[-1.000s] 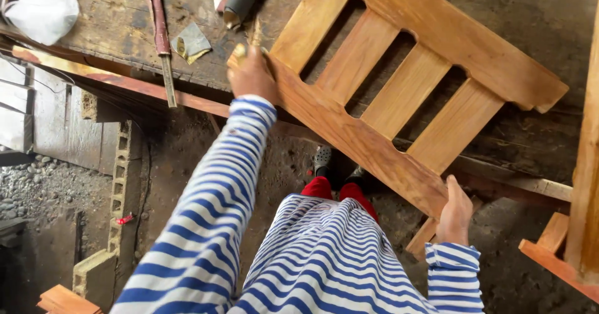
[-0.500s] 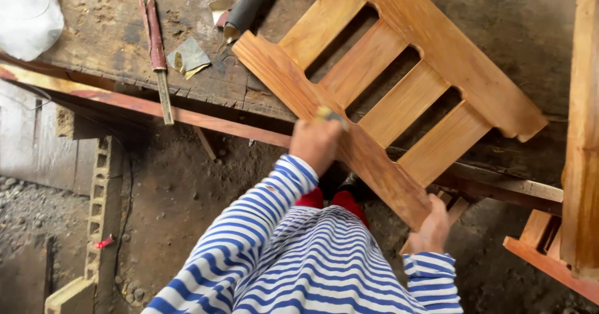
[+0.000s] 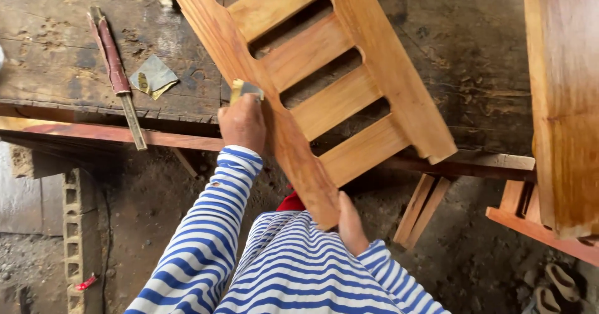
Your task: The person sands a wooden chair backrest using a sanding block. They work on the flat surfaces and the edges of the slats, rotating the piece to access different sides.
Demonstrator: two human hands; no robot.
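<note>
**Desk:** What does the head view show at this moment?

**Photographer:** A person in a blue-and-white striped top works a slatted wooden frame (image 3: 324, 89) propped on a worn workbench (image 3: 56, 58). The frame's far end rests on the bench top; its near end hangs over the bench edge toward the person's body.

**Desk:** And the hands?

**Photographer:** The left hand (image 3: 242, 124) is closed around a small sanding pad (image 3: 244, 89), pressed against the outer edge of the frame's left rail, about midway along it. The right hand (image 3: 350, 223) is wrapped on the near lower corner of that same rail, fingers curled behind the wood, steadying it.

**Desk:** Which way does the piece run?

**Photographer:** Its long axis slants from upper left, far on the bench, down to lower right, close to the person. The rail lies directly under the left hand's pad and stretches away on both sides of it, up toward the bench and down toward the right hand. The right hand is nearer the frame's near end; the left is nearer its middle.

**Desk:** Anything else around it?

**Photographer:** A red-handled tool (image 3: 115, 71) and a scrap of sandpaper (image 3: 153, 77) lie on the bench to the left, apart from the frame. More wooden furniture parts (image 3: 561, 102) stand at right.
</note>
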